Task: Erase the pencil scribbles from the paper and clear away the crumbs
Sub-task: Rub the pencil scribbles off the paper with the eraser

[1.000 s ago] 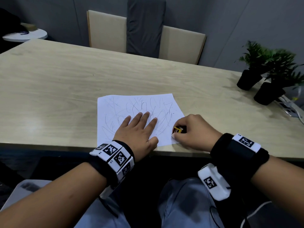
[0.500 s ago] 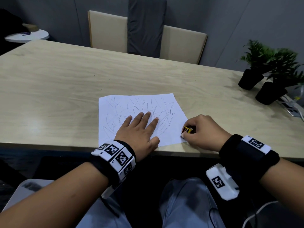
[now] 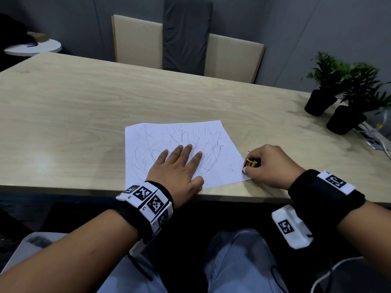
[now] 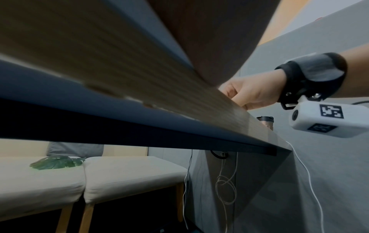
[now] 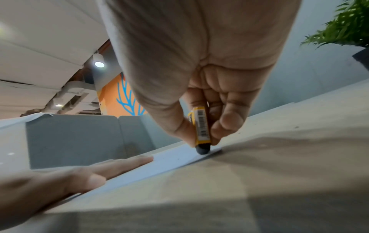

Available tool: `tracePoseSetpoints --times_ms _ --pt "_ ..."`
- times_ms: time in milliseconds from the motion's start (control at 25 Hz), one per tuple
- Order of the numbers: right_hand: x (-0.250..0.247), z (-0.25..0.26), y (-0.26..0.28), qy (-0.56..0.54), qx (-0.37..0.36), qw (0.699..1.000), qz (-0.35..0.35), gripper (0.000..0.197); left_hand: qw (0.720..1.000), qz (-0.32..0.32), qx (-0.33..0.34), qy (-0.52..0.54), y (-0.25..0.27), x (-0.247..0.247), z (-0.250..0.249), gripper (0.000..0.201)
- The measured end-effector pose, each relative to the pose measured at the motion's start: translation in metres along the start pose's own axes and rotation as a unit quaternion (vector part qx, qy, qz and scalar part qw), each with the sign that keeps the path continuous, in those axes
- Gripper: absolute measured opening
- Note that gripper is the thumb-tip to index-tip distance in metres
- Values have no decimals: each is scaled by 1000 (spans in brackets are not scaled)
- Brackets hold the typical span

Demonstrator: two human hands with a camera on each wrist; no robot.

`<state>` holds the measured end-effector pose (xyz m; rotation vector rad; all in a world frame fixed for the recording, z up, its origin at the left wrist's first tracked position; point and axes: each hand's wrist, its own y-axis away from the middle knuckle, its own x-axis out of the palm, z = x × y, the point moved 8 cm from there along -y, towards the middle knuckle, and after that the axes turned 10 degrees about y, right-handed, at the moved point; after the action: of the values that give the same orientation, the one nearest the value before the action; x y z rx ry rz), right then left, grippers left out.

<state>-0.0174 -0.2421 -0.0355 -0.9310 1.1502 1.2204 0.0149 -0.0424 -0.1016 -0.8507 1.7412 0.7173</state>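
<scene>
The left hand (image 3: 177,169) lies flat with spread fingers on the paper (image 3: 227,166). The right hand (image 3: 269,166) pinches an eraser (image 3: 250,163), mostly hidden by fingers, at the paper's corner.

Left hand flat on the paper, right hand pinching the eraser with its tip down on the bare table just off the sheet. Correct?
Not quite. The eraser tip rests on the paper's near right corner, not on the bare table; the right wrist view shows it. The rest holds: left hand flat on the sheet, right hand pinching the eraser.
</scene>
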Motion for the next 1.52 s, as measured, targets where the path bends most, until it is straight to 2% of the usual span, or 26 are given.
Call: tracePoseSetpoints --times_ms 80,200,360,480,600,720,800,1000,1160,1360,1520 --pt "1 14 2 -5 -26 1000 -10 11 1000 2 -2 -1 0 0 0 76" --pt "16 42 12 -17 -78 997 19 8 1000 6 -6 -1 2 -1 0 76" --pt "9 12 1 -26 -9 1000 16 8 1000 8 -9 22 1 -3 -2 75" --pt "6 14 -4 -13 -10 1000 9 11 997 18 -5 78 0 -11 -1 69" --pt "2 44 -5 -33 -55 998 -9 10 998 30 13 50 1 -13 0 66" --pt "13 83 3 -47 -121 991 24 9 999 25 20 9 1 -8 0 67" --pt "24 96 5 -14 -157 986 48 11 1000 18 24 -8 1 -6 0 69" --pt "16 73 -14 21 -114 993 28 14 999 26 31 -13 1 -3 2 72" --pt "29 100 3 16 -163 985 54 11 999 30 31 -15 0 0 2 73" --pt "17 80 -15 36 -126 991 30 17 999 42 28 -18 -1 1 3 74" --pt "29 93 -4 24 -160 985 55 18 998 43 28 -22 -1 1 3 75"
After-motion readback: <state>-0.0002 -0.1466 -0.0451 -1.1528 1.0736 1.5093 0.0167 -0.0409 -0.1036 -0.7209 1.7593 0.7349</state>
